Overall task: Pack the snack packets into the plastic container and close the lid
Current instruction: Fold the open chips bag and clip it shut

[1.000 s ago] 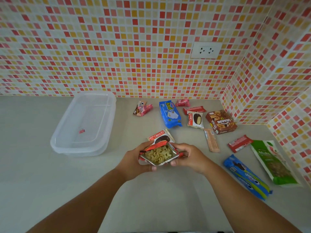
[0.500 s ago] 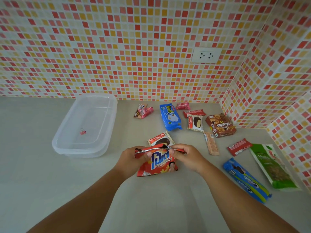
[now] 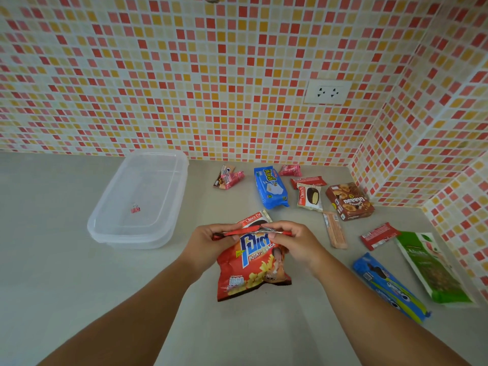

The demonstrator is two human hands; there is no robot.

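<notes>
Both hands, the left hand (image 3: 208, 243) and the right hand (image 3: 295, 243), pinch the folded top edge of one red potato snack bag (image 3: 253, 270) above the counter (image 3: 66, 286). One clear plastic container (image 3: 137, 199) sits to the left with one small red binder clip (image 3: 135, 208) inside. Eleven other packets lie loose, among them two Choco Pie packets (image 3: 310, 198) and one blue wafer pack (image 3: 270, 187).

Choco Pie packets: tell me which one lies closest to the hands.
The Choco Pie packet peeking out just behind the held red potato snack bag. The other Choco Pie lies farther back, between the blue wafer packet and the brown box.
</notes>
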